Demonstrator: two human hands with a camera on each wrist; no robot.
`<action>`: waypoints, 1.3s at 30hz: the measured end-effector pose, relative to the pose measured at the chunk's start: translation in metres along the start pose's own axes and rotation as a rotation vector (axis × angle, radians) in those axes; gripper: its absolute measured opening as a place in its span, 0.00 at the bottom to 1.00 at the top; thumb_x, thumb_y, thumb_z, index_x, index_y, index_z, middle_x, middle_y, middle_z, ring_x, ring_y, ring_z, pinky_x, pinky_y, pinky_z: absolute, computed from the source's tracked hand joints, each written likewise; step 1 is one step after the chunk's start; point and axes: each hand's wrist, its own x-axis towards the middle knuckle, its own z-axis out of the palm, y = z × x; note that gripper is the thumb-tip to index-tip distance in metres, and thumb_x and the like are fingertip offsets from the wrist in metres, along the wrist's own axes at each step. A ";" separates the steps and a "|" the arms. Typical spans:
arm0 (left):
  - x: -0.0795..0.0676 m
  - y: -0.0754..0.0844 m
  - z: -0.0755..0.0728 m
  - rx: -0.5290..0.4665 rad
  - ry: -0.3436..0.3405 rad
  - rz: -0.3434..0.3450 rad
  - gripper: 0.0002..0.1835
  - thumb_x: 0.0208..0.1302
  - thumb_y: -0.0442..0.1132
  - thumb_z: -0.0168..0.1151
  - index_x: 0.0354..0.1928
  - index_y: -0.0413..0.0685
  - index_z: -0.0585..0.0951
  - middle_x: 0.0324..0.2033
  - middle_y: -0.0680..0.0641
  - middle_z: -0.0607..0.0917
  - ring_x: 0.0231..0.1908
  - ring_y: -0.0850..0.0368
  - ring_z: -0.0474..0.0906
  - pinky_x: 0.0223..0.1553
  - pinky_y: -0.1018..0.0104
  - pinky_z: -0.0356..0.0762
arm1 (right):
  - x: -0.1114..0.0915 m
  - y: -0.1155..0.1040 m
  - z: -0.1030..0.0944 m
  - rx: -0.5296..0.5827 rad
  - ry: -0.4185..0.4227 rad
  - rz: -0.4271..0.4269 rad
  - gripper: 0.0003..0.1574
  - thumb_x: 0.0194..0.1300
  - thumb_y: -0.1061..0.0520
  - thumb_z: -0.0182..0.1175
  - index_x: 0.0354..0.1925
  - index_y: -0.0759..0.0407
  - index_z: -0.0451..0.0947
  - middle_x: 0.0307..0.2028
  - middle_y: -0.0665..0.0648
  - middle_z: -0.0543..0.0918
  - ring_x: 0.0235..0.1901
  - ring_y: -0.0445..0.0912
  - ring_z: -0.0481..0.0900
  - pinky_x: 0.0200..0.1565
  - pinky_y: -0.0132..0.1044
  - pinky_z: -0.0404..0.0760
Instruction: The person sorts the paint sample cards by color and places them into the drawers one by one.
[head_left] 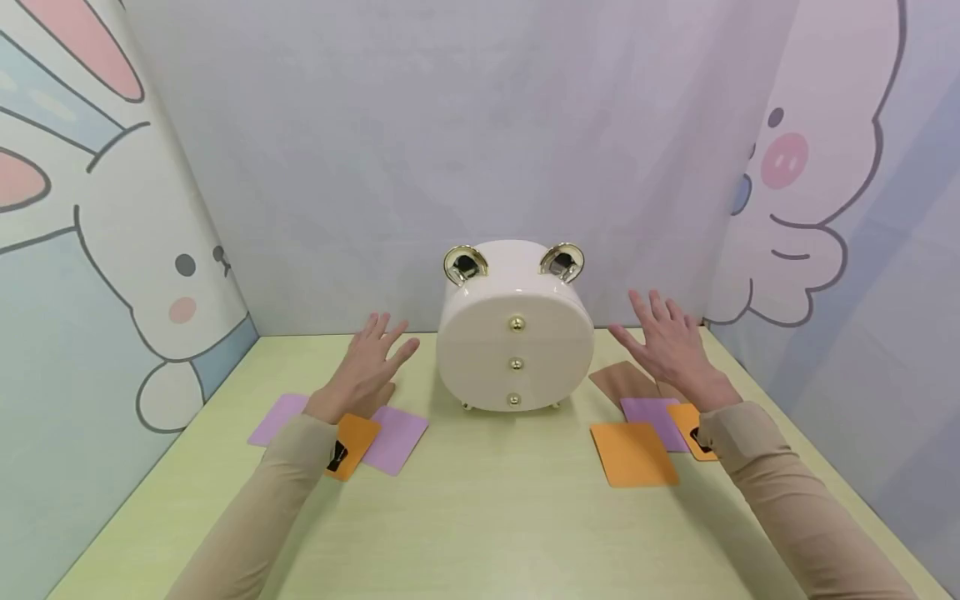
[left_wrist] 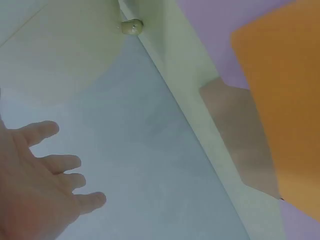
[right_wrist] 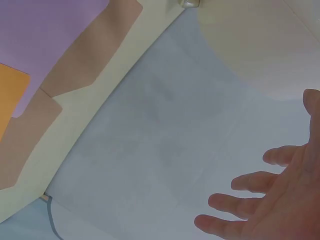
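Note:
A round white box [head_left: 480, 358] with gold-rimmed ears, several gold knobs down its front and small gold feet stands at the table's far middle. To its left my left hand [head_left: 366, 362] is held with fingers spread, touching nothing. On the other side my right hand [head_left: 667, 342] is spread likewise, apart from the box. Below the left hand lie purple cards [head_left: 396, 440], an orange card [head_left: 358, 440] and a brown card [left_wrist: 240, 135]. Beneath the right hand are orange cards [head_left: 633, 454], a purple card [head_left: 652, 421] and brown cards [head_left: 622, 383], partly overlapping.
The pale yellow-green table [head_left: 495, 517] meets a light grey cloth wall [head_left: 360, 167] behind the box. Side walls with a cartoon rabbit [head_left: 150, 275] at left and another cartoon animal [head_left: 832, 167] at right enclose the table.

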 end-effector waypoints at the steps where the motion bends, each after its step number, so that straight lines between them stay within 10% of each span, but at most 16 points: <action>1: 0.002 0.003 -0.002 -0.029 0.005 0.002 0.39 0.71 0.66 0.38 0.74 0.48 0.58 0.75 0.36 0.48 0.76 0.38 0.36 0.72 0.34 0.38 | 0.000 0.000 0.000 0.000 0.000 -0.003 0.51 0.69 0.28 0.40 0.76 0.55 0.43 0.72 0.76 0.51 0.67 0.75 0.52 0.62 0.74 0.53; 17: 0.024 0.090 -0.029 -0.351 0.226 0.042 0.25 0.69 0.59 0.51 0.54 0.49 0.83 0.53 0.44 0.84 0.50 0.46 0.83 0.51 0.51 0.81 | -0.003 -0.010 -0.011 0.010 0.023 -0.029 0.47 0.72 0.30 0.38 0.72 0.63 0.56 0.66 0.74 0.66 0.61 0.70 0.67 0.57 0.66 0.69; 23: 0.030 0.105 -0.031 -0.375 0.260 0.038 0.22 0.66 0.56 0.56 0.48 0.48 0.85 0.46 0.43 0.87 0.45 0.48 0.85 0.46 0.54 0.83 | -0.006 -0.023 -0.019 0.109 0.191 -0.070 0.34 0.71 0.36 0.46 0.52 0.63 0.77 0.40 0.65 0.86 0.37 0.59 0.83 0.34 0.52 0.80; 30: 0.033 0.108 -0.029 -0.391 0.254 0.007 0.20 0.64 0.55 0.60 0.46 0.49 0.86 0.43 0.44 0.88 0.46 0.50 0.84 0.46 0.55 0.82 | -0.012 -0.056 -0.033 0.363 0.397 -0.164 0.21 0.69 0.47 0.56 0.26 0.59 0.80 0.16 0.54 0.78 0.17 0.43 0.71 0.22 0.33 0.68; 39: 0.033 0.108 -0.029 -0.398 0.259 0.007 0.20 0.63 0.55 0.60 0.45 0.48 0.86 0.42 0.43 0.88 0.48 0.49 0.82 0.47 0.54 0.80 | -0.012 -0.116 -0.031 1.049 -0.076 -0.052 0.25 0.72 0.49 0.53 0.39 0.71 0.82 0.29 0.68 0.86 0.16 0.46 0.81 0.23 0.37 0.83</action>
